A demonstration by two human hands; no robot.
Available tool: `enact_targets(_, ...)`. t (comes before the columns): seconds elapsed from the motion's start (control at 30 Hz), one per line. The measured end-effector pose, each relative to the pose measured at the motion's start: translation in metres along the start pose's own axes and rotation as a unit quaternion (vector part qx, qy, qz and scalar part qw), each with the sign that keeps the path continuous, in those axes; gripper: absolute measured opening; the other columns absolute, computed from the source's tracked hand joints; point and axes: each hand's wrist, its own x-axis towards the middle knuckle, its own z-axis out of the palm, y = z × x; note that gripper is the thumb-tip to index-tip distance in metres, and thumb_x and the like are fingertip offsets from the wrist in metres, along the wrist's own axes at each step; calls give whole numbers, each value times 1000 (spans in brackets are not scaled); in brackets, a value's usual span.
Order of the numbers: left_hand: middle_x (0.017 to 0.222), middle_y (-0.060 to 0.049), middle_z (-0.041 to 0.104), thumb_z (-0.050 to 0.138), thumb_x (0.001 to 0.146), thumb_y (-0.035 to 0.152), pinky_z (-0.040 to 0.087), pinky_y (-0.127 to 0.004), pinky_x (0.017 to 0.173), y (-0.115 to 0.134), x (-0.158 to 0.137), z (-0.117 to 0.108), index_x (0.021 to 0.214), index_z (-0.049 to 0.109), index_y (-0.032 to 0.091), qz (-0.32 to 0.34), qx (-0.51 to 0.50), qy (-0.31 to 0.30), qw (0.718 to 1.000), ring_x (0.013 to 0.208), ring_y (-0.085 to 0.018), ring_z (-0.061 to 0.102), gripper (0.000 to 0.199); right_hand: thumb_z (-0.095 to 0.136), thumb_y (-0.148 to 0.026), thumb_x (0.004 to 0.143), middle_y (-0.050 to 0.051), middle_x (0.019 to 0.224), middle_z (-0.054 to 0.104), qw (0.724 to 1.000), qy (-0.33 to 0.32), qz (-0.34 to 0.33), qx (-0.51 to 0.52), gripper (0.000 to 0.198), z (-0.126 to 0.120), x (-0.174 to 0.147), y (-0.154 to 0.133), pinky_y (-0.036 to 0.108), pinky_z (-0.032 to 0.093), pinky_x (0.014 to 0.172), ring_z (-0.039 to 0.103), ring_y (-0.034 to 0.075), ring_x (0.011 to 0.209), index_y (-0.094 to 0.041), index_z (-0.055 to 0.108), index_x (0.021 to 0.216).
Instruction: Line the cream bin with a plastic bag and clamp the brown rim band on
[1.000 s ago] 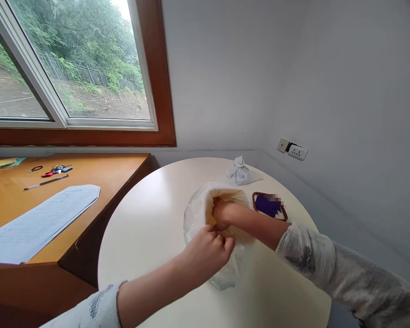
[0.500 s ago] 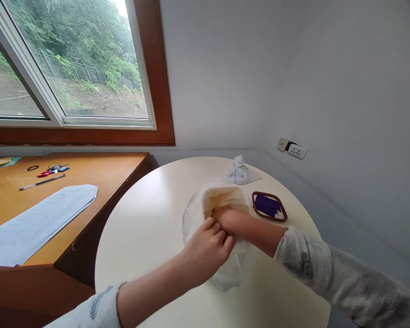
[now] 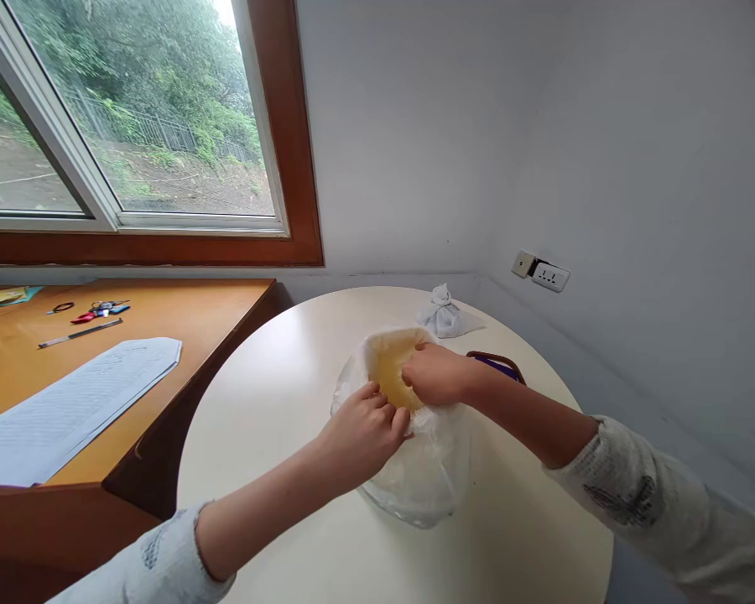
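Observation:
A translucent white plastic bag (image 3: 415, 482) hangs over the outside of a container whose yellowish inside (image 3: 390, 365) shows through its round mouth. My left hand (image 3: 368, 432) is closed on the bag at the near left of the rim, fingers curled over the edge. At the right side of the rim, my right hand (image 3: 437, 373) has its fingers curled round the bag's edge, the fingertips inside the mouth. My hands cover part of the rim.
The container stands on a round cream table (image 3: 252, 419). Behind it sits a knotted white bag (image 3: 441, 317). A brown-rimmed frame with purple material (image 3: 498, 362) is partly behind my right arm. On the left desk (image 3: 182, 306) lie papers (image 3: 88, 407), a pen (image 3: 79, 334) and keys (image 3: 101, 310).
My right hand has come up out of the container's mouth to its right rim. My left hand has shifted slightly left. The mouth shows more openly, and my right arm now hides more of the purple-filled frame.

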Motion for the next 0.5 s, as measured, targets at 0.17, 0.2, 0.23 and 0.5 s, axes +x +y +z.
enact_targets(0.17,56,-2,57,43,89,26,41,-32,66,-3,-1,1,67,49,16,7,17,-18,1000,55,-16,54,25,52,-10,70,12,71,67,999,-35,-6,-34,19,5,3,3,29,38,63,59,21,70,-10,68,80)
enact_targets(0.2,57,-2,57,44,88,27,41,-32,67,-4,-2,1,68,49,16,8,18,-21,1000,56,-16,55,24,50,-11,72,11,75,67,1000,-19,-12,-18,22,4,1,4,27,38,59,59,20,70,-12,68,84)
enact_targets(0.23,58,-2,57,44,88,27,41,-32,68,-4,-3,2,68,49,16,7,19,-22,1000,57,-16,55,23,47,-11,74,11,81,68,1000,10,-15,6,25,3,-2,4,25,37,57,60,19,72,-13,68,88)
enact_targets(0.5,57,0,56,44,88,27,40,-31,67,-10,-4,4,69,50,16,0,9,-32,999,55,-14,53,23,41,-7,71,5,78,67,991,-44,-35,123,33,-8,-23,3,23,31,48,53,14,62,-17,69,84)
